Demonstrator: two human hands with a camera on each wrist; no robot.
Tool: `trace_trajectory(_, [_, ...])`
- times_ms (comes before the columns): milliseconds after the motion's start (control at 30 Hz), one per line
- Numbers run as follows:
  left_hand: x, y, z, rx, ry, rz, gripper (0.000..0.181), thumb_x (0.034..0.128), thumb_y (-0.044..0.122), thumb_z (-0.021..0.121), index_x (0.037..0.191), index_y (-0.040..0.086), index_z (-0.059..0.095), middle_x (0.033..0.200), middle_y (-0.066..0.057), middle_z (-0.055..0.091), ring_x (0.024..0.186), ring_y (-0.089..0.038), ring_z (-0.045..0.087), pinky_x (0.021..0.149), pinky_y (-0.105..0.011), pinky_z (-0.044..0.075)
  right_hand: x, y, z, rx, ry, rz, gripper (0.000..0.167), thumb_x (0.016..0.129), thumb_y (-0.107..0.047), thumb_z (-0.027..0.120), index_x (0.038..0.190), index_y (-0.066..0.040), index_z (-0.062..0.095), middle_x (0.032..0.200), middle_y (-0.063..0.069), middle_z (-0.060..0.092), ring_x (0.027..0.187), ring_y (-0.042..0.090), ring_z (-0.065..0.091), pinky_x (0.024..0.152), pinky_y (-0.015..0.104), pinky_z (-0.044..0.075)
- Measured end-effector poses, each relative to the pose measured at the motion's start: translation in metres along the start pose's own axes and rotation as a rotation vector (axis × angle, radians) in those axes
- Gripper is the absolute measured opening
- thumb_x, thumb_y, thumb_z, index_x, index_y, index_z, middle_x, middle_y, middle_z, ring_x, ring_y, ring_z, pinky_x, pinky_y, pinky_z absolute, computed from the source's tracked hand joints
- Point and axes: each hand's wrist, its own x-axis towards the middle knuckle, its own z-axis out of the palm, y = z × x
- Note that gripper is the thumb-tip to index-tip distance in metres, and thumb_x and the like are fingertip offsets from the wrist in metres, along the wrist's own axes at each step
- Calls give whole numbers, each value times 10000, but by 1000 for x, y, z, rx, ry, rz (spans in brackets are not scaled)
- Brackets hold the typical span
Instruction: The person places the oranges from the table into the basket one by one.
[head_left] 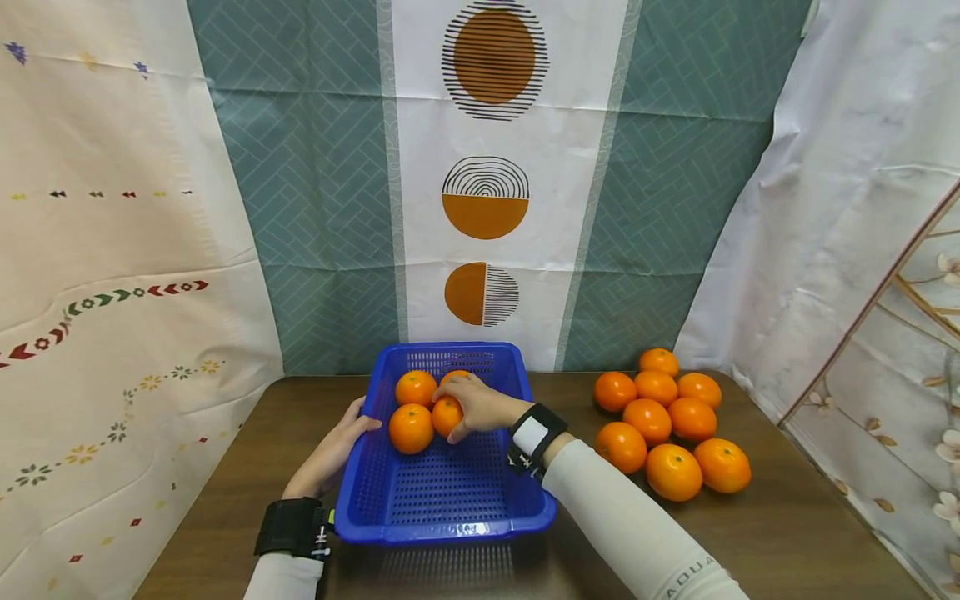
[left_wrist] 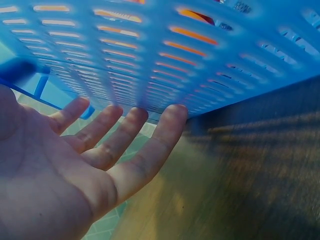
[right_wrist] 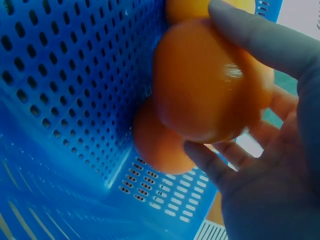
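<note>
A blue perforated basket [head_left: 450, 533] stands on the table. In it lie several oranges, among them one at the front left [head_left: 411, 428] and one behind it [head_left: 416, 388]. My right hand [head_left: 480, 406] is inside the basket, its thumb and fingers round an orange [head_left: 447, 416]; the right wrist view shows this orange [right_wrist: 210, 85] close up, above another orange [right_wrist: 162, 142]. My left hand [head_left: 341, 446] is at the basket's left rim; in the left wrist view the fingers of this hand [left_wrist: 85, 160] extend against the perforated side [left_wrist: 150, 65].
Right of the basket, several oranges [head_left: 651, 421] lie grouped on the brown wooden table [head_left: 795, 533]. A patterned cloth [head_left: 322, 208] hangs behind the table, with further cloths at the left and right sides.
</note>
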Motion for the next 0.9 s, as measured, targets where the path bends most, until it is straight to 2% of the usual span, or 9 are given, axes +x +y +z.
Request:
trace_trajectory(133, [0,0,0,1,-4,2,655,1076,276,467,1639,211,137,1545,-300,364,1119,-410,664,858,-545,600,0,1,1,-16,-29,20,630,760,-165,926,1318,-102,638,1415,102,459,1358,322,367,1096,459,398])
trace_trajectory(367, [1,0,0,2,2,-2,649,1076,267,462,1636,213,140,1536,-301,373,1105,-400,669,856,-533,602,-1,0,2,-94,-73,41,604,759,-203,940,1295,-177,664,1391,53,492,1367,364,364,1119,560,343])
trace_trajectory(467, [1,0,0,4,6,-5,645,1075,263,459,1635,211,143,1536,-301,374,1108,-401,667,860,-533,601,-2,-1,2,-66,-91,53,610,744,-151,947,1283,-164,661,1350,53,492,1363,358,359,1115,533,370])
trace_trajectory(600, [0,0,0,25,11,1,647,1072,270,462,1633,202,146,1544,-300,366,1116,-404,662,863,-537,600,-3,-3,2,-44,-92,69,623,729,-104,949,1274,-173,654,1283,47,470,1287,320,385,1045,470,430])
trace_trajectory(767, [0,1,0,41,14,5,650,1071,282,466,1632,201,149,1549,-298,362,1118,-409,661,859,-547,599,-3,-4,1,-62,-84,106,630,732,-149,953,1286,-210,658,1259,34,431,1162,286,394,958,425,410])
trace_trajectory(900, [0,0,0,37,17,-2,640,1073,281,465,1630,208,158,1547,-292,368,1111,-404,664,858,-538,601,-5,-3,0,-36,-90,118,638,753,-221,949,1316,-198,650,1250,32,417,1120,277,387,928,415,388])
